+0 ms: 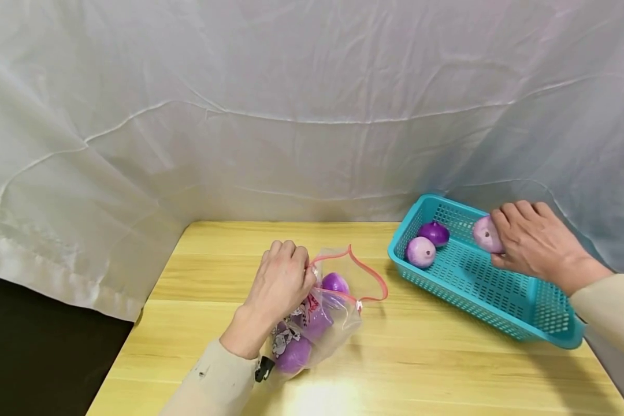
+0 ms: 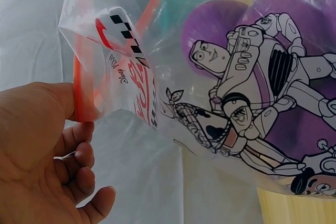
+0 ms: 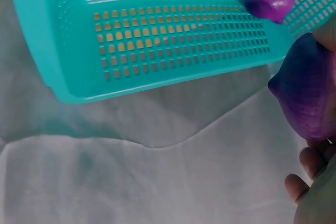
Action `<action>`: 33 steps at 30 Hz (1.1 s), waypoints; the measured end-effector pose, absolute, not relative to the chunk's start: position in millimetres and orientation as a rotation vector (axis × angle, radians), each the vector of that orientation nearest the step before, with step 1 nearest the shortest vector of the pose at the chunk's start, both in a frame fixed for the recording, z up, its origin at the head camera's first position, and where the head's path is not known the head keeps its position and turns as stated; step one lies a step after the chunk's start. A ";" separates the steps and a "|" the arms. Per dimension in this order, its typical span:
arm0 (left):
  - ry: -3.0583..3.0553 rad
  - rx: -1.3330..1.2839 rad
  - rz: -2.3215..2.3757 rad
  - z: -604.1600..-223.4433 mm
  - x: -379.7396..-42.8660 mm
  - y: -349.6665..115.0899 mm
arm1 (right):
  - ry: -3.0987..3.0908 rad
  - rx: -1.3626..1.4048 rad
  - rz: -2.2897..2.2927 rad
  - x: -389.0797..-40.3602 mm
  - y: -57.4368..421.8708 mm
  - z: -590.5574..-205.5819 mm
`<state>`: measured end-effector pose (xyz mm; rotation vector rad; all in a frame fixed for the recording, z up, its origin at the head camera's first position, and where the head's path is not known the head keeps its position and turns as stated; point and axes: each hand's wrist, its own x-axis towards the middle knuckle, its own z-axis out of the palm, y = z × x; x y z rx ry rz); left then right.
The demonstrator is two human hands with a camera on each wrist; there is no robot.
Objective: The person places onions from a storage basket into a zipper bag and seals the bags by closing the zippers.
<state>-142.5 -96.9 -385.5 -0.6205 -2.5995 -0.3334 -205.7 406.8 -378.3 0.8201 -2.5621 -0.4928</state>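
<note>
The left arm reaches up from the lower edge of the head view, its pale sleeve [image 1: 208, 375] ending at the wrist and the back of the left hand [image 1: 283, 283] turned upward. The left wrist view shows the thumb and index finger pinching the red-edged rim of a clear zip bag [image 1: 343, 335], while the other fingers curl loosely below, clear of the plastic. The bag rests on the wooden counter [image 1: 437, 358] beside that forearm, its mouth spread wide toward the right; cartoon figures and red lettering are printed on its side. Several purple onions show inside, one near the mouth [image 1: 335, 282] and another low in the bag [image 1: 293, 353].

The right arm comes in from the right edge, forearm slanting inward and wrist slightly bent, knuckles uppermost. The right hand [image 1: 533, 242] is closed around an onion [image 1: 486, 234], fingers over its upper side and thumb beneath, leaving a pale end with a small dark spot exposed toward the left. That held onion is above the far side of a turquoise perforated basket [image 1: 473, 271], which sits at an angle on the counter's right part. At the basket's left end lie a dark purple onion [image 1: 434, 234] and a paler onion [image 1: 420, 252], touching. Wrinkled grey cloth [image 1: 291, 150] hangs behind the counter.
</note>
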 end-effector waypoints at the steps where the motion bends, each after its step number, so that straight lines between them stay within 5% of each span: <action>1: -2.600 -0.620 -0.331 -385.3 -142.5 -96.9 | -2.564 0.820 -0.493 -205.9 405.2 -377.1; 33: -2.537 -0.656 -0.243 -384.5 -147.3 -98.9 | -2.428 0.910 -0.146 -187.2 287.0 -338.2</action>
